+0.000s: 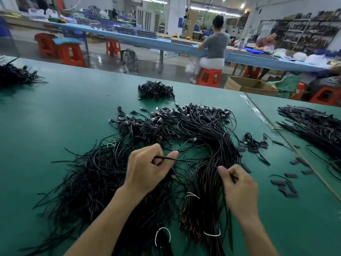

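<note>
One cable (195,160) is being worked here. It's pinched at one end between thumb and forefinger of the left hand (147,169), with the other fingers curled in. The other end is pinched by the right hand (239,185). The cable is stretched fairly taut between them, running from about 9 to 4 o'clock, just above the mess underneath.

Right under the hands, a thick bundle (219,143) is laid out. It's tied with white ties (212,234) down at 6 o'clock and fans out to its plugs up at 12. At 9 o'clock a loose pile (92,174) is spread out untied, with ends sticking out every way. Whether the held cable was drawn from the bundle or the pile can't be told.

Further out at 12 o'clock sits a small heap (156,90) of coiled-up cables, well apart from the rest. That's probably the finished lot. At 3 o'clock short black sleeves (290,185) are scattered on the green counter (64,108), with a few stray cables near them. Beyond those, at 2 o'clock, another big batch (313,126) is lying.

Progress-wise it looks like early days. Going by the sizes, only that little heap could be counted as done, one cable is in hand, and the bulk of the bundle and pile is left to go through.
</note>
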A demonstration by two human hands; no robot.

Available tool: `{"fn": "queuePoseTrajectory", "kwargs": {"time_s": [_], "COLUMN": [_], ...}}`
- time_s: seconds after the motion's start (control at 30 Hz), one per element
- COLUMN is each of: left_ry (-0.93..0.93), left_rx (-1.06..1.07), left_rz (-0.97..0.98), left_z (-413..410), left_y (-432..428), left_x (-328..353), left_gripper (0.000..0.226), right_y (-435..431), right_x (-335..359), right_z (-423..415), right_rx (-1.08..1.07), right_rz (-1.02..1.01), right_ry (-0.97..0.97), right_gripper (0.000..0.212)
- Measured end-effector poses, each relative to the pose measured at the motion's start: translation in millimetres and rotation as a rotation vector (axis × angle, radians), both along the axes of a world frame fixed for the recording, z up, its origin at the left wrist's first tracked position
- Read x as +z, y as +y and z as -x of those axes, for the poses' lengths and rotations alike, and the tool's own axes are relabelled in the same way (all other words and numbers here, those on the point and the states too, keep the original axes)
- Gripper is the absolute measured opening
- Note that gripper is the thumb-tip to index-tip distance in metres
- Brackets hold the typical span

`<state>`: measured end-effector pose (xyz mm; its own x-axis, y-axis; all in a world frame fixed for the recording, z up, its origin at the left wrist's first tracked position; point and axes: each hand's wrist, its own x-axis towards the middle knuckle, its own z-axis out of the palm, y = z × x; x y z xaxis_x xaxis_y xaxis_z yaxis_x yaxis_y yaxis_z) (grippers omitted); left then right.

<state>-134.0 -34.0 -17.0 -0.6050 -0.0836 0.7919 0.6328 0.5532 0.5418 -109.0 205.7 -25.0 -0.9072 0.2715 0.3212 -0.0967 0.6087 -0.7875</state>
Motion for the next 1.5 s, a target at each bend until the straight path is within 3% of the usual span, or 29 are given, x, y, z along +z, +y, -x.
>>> {"fn": "queuePoseTrajectory", "kwargs": {"time_s": [0.07, 0.13, 0.2, 0.27, 0.37, 0.47, 0.57, 0.6, 0.7, 0.83, 1.0, 1.13, 1.2, 1.27, 1.37, 1.5], "left_ry": [0.072, 0.065, -0.007, -0.062, -0.178, -0.254, -0.333, -0.361, -0.461, -0.536, -0.693, -0.961, -1.162, -1.227, -1.137, -0.899], "left_rx": [0.160, 0.261, 0.272, 0.207, 0.140, 0.095, 0.102, 0.111, 0.013, -0.223, -0.456, -0.522, -0.741, -1.040, -1.263, -0.924], "left_rz": [-0.041, 0.001, 0.189, 0.387, 0.575, 0.633, 0.542, 0.492, 0.270, 0.136, -0.260, -0.047, 0.011, -0.059, -0.374, -0.938], "left_z": [-6.2, -9.5, -11.0, -11.5, -13.3, -13.3, -13.9, -14.0, -15.2, -18.5, -24.9, -30.1, -36.2, -45.1, -51.7, -35.3], "left_y": [-14.4, -33.4, -41.4, -37.1, -19.9, -4.6, -4.3, -8.1, -20.1, -20.9, -21.6, -23.1, -24.6, -22.8, -14.2, -0.2], "left_x": [8.7, 17.8, 23.7, 22.8, 17.9, 13.9, 17.3, 17.1, 14.4, 11.0, 16.8, 22.1, 23.9, 28.0, 35.9, 35.9], "left_gripper": [0.047, 0.045, 0.044, 0.043, 0.041, 0.030, 0.034, 0.040, 0.051, 0.056, 0.050, 0.055, 0.058, 0.055, 0.045, 0.036], "right_y": [23.0, 41.4, 39.1, 18.2, -30.7, -60.8, -66.9, -64.2, -51.3, -47.7, -44.1, -48.0, -51.4, -54.8, -62.7, -73.0], "right_x": [-4.2, -4.6, -0.4, 4.7, 20.1, 21.6, 22.4, 23.4, 26.0, 34.7, 31.6, 26.3, 27.8, 28.0, 21.3, 10.0], "right_z": [5.5, 7.8, 5.7, 1.3, -10.6, -17.5, -18.4, -18.7, -16.9, -16.0, -11.5, -10.1, -9.5, -7.8, -9.6, -26.4], "right_rx": [-0.149, -0.155, -0.090, 0.053, 0.409, 0.579, 0.442, 0.382, 0.369, 0.456, 0.344, 0.293, 0.330, 0.393, 0.502, 0.674], "right_rz": [-0.028, -0.157, -0.430, -0.538, -0.220, -0.059, 0.073, 0.110, 0.223, 0.268, 0.340, 0.433, 0.477, 0.430, 0.216, 0.059], "right_ry": [-0.032, -0.144, -0.342, -0.374, -0.217, -0.220, -0.081, -0.037, -0.019, -0.001, -0.020, 0.018, 0.014, -0.041, -0.206, -0.322], "right_gripper": [0.040, 0.036, 0.020, 0.038, 0.067, 0.058, 0.014, 0.011, 0.012, 0.021, 0.029, 0.027, 0.026, 0.025, 0.023, 0.022]}}
